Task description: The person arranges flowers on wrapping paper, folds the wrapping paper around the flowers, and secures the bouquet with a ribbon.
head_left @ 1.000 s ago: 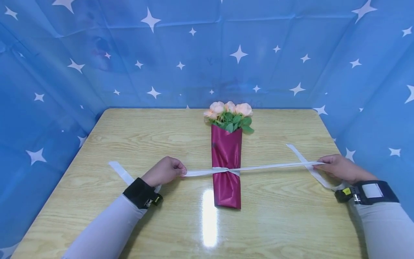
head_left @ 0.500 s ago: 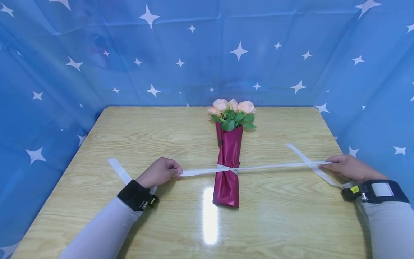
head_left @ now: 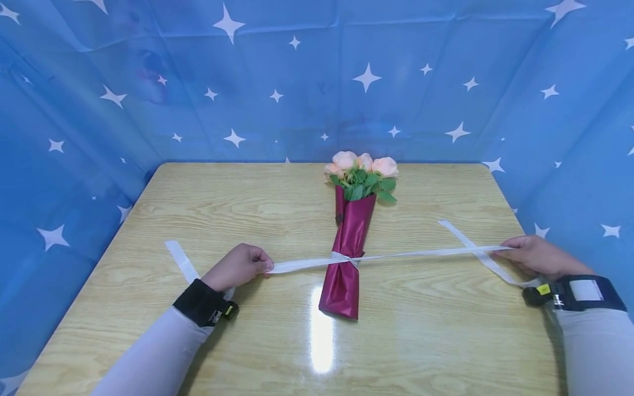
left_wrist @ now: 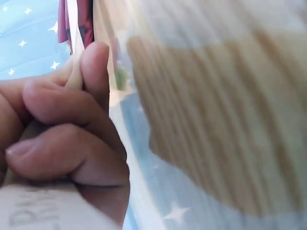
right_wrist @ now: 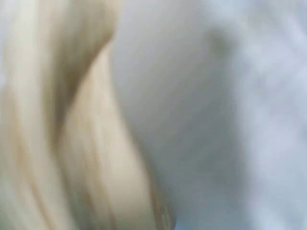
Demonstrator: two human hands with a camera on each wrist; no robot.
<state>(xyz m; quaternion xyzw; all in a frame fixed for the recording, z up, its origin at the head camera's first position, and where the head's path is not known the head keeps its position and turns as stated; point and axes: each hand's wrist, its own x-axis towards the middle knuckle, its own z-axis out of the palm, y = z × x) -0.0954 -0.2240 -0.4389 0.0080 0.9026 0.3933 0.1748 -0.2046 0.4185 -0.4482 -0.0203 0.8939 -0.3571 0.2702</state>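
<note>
A bouquet of pale pink flowers (head_left: 360,165) with green leaves lies on the table, wrapped in shiny dark red paper (head_left: 353,228). A white ribbon (head_left: 421,253) circles the wrap below its middle and crosses itself at the front. On the left, my left hand (head_left: 239,266) pinches one ribbon length between thumb and fingers; the left wrist view shows the ribbon (left_wrist: 74,72) running out from the curled fingers. Far to the right, my right hand (head_left: 537,257) pinches the other length. Both lengths stretch nearly straight. The right wrist view is too blurred to show that hand.
One loose ribbon tail (head_left: 181,260) lies behind the left wrist. Another ribbon tail (head_left: 458,234) crosses under the right length and curves toward the right wrist. A wooden table (head_left: 238,203) bears everything, with a blue star-patterned curtain (head_left: 317,66) behind it and along both sides.
My hands have moved farther apart, drawing the ribbon tighter around the wrap. The bouquet has turned, its flowers shifting right and its lower end left.
</note>
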